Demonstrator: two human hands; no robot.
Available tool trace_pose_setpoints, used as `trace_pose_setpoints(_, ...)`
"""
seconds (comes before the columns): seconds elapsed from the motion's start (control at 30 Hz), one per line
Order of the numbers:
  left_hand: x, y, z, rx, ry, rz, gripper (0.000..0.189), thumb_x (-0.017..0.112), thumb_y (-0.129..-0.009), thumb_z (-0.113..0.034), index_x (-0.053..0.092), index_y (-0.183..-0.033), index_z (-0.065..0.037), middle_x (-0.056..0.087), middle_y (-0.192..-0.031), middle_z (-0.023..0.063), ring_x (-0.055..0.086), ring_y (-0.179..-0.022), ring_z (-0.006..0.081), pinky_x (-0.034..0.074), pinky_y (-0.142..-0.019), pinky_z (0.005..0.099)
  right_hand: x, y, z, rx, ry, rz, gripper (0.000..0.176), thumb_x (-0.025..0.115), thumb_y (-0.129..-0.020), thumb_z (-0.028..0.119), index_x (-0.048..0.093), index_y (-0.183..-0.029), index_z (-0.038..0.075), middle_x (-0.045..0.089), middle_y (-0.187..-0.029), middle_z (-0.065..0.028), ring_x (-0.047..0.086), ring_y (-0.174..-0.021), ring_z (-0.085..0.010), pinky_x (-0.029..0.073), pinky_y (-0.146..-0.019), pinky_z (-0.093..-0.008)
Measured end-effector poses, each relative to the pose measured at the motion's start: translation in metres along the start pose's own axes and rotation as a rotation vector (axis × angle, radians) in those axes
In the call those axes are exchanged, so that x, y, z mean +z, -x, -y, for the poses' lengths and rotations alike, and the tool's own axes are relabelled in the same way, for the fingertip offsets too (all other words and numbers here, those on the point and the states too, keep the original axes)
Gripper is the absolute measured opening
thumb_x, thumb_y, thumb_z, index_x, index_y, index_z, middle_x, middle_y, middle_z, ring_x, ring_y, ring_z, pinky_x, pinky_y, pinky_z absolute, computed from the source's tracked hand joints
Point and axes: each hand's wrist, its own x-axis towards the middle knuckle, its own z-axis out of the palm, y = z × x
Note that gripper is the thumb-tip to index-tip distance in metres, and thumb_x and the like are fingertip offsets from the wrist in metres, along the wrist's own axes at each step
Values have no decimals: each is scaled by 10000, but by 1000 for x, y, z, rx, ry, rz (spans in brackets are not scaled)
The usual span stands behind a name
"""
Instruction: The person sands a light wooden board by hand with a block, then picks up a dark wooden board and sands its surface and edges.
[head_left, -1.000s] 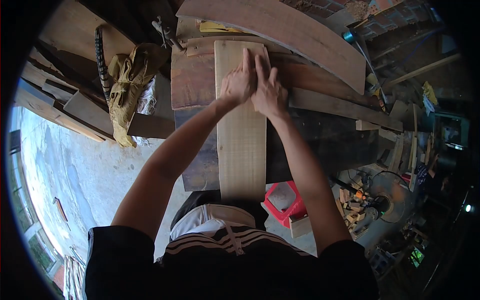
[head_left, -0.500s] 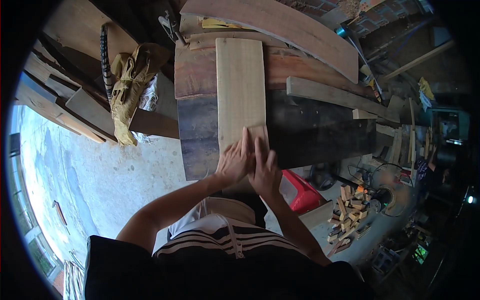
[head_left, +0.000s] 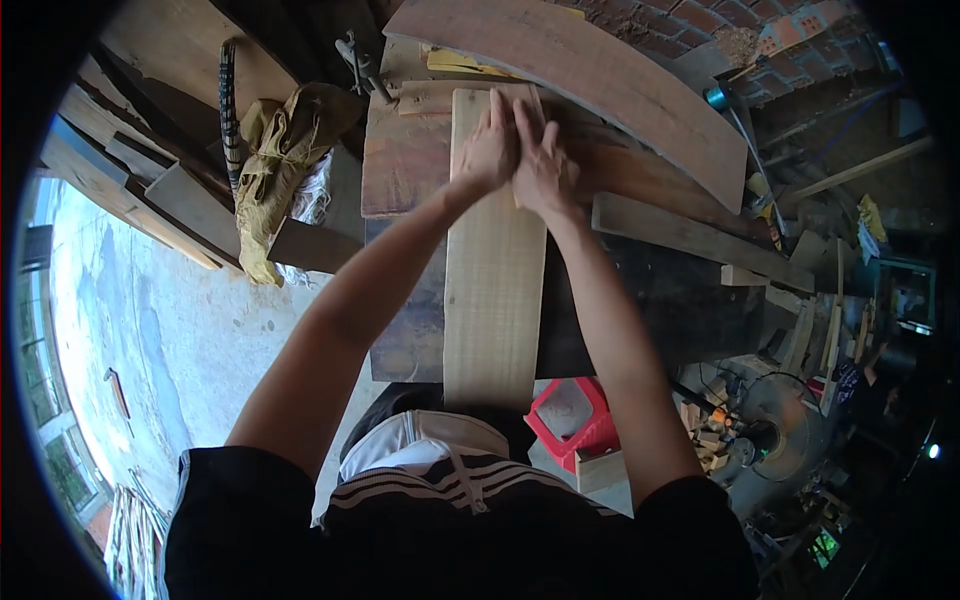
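Note:
A pale wooden board (head_left: 492, 300) lies lengthwise on the workbench, its near end reaching my waist. Near its far end, my left hand (head_left: 487, 150) rests with fingers stretched forward on the wood. Right beside it, touching, my right hand (head_left: 545, 165) presses down with extended fingers. Under the right hand is a thin brownish piece that looks like sandpaper (head_left: 533, 100); only its edges show past the fingers, and the rest is hidden.
A curved plank (head_left: 580, 75) and a narrow plank (head_left: 690, 235) lie on the bench (head_left: 405, 340). A tied yellowish sack (head_left: 270, 180) is at left. A red plastic stool (head_left: 575, 425) stands beneath the right arm, with a fan (head_left: 765, 435) farther right.
Both hands have slid away from me, from the near part of the board to its far end, the brownish piece moving with them. The camera view has shifted slightly.

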Motion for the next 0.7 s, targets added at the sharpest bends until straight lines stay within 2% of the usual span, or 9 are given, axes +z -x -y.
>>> trace_pose_setpoints(0.07,-12,-24,-10,-65,-20,59,771,423,-962,-311,65,-1535,60,496,-1353,323,544,-1194,454,462,-979,485,-4,-21,2,-3,10,-22,862,659,-843,268,182,-1562,268,455,-1243,-233,567,-1120,-447,527,-837,-552)
trace_pose_setpoints(0.17,-11,-4,-10,-65,-43,139,783,409,-957,-300,19,-1541,44,466,-1404,323,538,-1217,443,456,-994,473,4,10,7,18,17,-40,885,680,-826,274,186,-1561,264,454,-1246,-233,567,-1120,-444,529,-836,-547)
trace_pose_setpoints(0.23,-2,44,-3,11,-51,88,810,436,-943,-270,-8,-1529,70,483,-1376,335,560,-1180,453,472,-968,473,4,53,15,58,-20,-14,864,688,-820,265,232,-1554,241,451,-1240,-238,578,-1099,-434,536,-810,-544)
trace_pose_setpoints(0.3,7,115,7,74,-7,141,844,476,-927,-246,-20,-1520,91,483,-1363,348,585,-1134,459,493,-927,477,5,126,28,78,-13,-43,811,677,-838,261,279,-1543,219,471,-1162,-224,600,-1032,-412,555,-731,-507)
trace_pose_setpoints(0.33,-17,153,-17,-70,-61,364,877,517,-912,-233,-26,-1517,97,473,-1362,358,613,-1072,463,512,-884,480,4,164,34,70,-21,-36,800,678,-841,266,295,-1541,208,481,-1098,-208,614,-961,-401,566,-657,-458)
trace_pose_setpoints(0.43,-9,266,-7,72,-197,405,910,546,-899,-234,-22,-1505,138,481,-1382,313,587,-1157,393,475,-964,429,15,270,43,34,80,32,868,713,-796,258,291,-1551,185,479,-1015,-188,626,-866,-344,562,-589,-412)
trace_pose_setpoints(0.5,-16,295,-14,81,-195,400,910,546,-896,-240,-11,-1503,146,491,-1374,301,575,-1178,385,462,-983,422,14,296,47,32,64,70,881,720,-785,248,291,-1551,181,479,-1009,-188,627,-866,-335,560,-589,-410)
trace_pose_setpoints(0.57,-17,296,-15,81,-193,410,911,546,-893,-246,-1,-1501,154,500,-1366,288,563,-1198,377,448,-1001,414,17,297,43,39,42,122,894,728,-774,238,291,-1552,177,478,-1003,-187,628,-865,-327,558,-589,-407)
trace_pose_setpoints(0.7,-11,189,-6,110,-123,189,893,549,-877,-240,45,-1508,141,556,-1258,288,577,-1146,413,473,-944,440,5,182,38,18,0,6,886,712,-796,195,261,-1559,193,484,-1064,-212,625,-918,-395,561,-639,-451)
